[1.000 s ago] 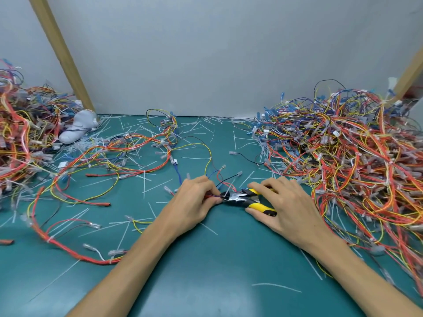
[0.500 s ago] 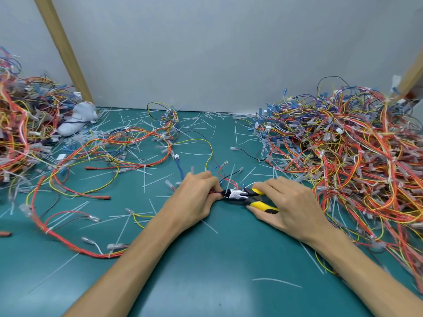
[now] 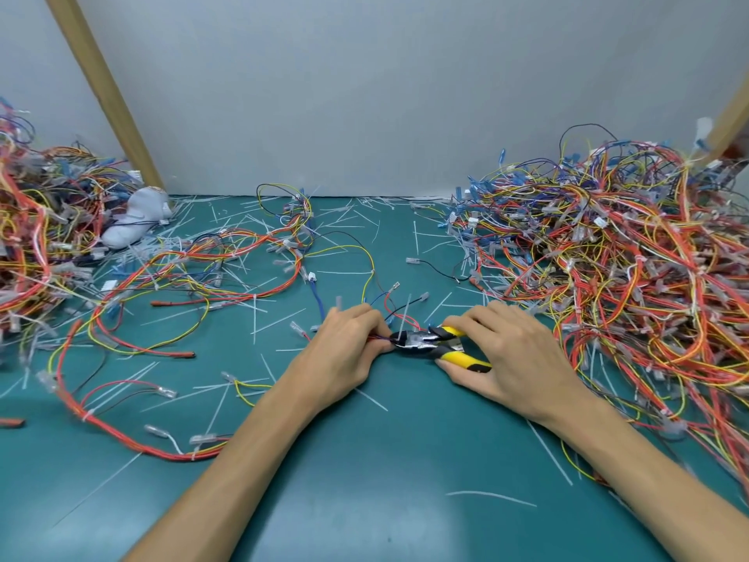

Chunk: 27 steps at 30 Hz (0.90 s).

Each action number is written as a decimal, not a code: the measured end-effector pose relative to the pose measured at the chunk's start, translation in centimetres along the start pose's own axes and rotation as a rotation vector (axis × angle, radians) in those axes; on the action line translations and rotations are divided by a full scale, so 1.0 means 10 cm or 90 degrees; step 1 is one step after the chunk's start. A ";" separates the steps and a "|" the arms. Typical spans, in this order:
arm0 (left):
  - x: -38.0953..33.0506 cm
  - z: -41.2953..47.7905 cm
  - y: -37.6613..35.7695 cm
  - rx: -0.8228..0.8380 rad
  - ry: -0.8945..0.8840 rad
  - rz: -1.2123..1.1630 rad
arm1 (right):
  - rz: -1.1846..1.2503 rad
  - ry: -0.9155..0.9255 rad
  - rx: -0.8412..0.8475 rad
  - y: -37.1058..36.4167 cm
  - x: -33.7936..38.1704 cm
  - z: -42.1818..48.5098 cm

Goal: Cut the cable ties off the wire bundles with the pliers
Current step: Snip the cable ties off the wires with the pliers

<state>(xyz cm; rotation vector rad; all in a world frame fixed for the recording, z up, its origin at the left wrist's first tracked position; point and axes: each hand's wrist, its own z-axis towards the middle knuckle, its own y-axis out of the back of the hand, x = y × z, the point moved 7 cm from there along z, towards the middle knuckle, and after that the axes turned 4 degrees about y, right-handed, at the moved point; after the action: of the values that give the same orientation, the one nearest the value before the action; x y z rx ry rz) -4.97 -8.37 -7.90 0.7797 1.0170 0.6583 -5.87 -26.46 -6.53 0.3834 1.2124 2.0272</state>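
Near 6 o'clock on the teal counter, the left hand has its fingers pinching a thin bundle of red and blue wires; the right hand wraps its fingers round the yellow-handled steel pliers, handles squeezed close; best bite only the white plastic cable tie, sparing the insulation; whether the blades catch the tie alone is too small to tell; the tangled heap of coloured wires at 3 o'clock runs off-frame

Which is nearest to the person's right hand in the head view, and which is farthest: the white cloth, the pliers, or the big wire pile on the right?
1. pliers: held in the right hand, at centre.
2. big wire pile: just right of that hand.
3. white cloth: far left, at the back.
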 end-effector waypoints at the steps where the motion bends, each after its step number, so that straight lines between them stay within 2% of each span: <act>1: 0.00 0.00 0.00 0.003 0.002 -0.008 | 0.001 0.001 -0.006 0.00 0.00 0.00; 12: -0.04 -0.02 -0.01 -0.006 -0.046 0.054 | 0.043 0.001 0.037 -0.03 0.01 0.02; 19: -0.06 -0.02 0.01 -0.008 -0.049 0.026 | 0.047 -0.030 0.010 0.00 -0.01 0.01; 27: -0.07 -0.01 0.03 -0.006 -0.029 0.012 | 0.084 -0.032 0.043 -0.04 -0.01 0.00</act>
<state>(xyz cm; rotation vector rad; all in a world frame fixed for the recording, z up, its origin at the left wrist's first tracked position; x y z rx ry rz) -5.32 -8.75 -7.35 0.7934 0.9655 0.6588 -5.58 -26.43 -6.89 0.5576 1.2551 2.0781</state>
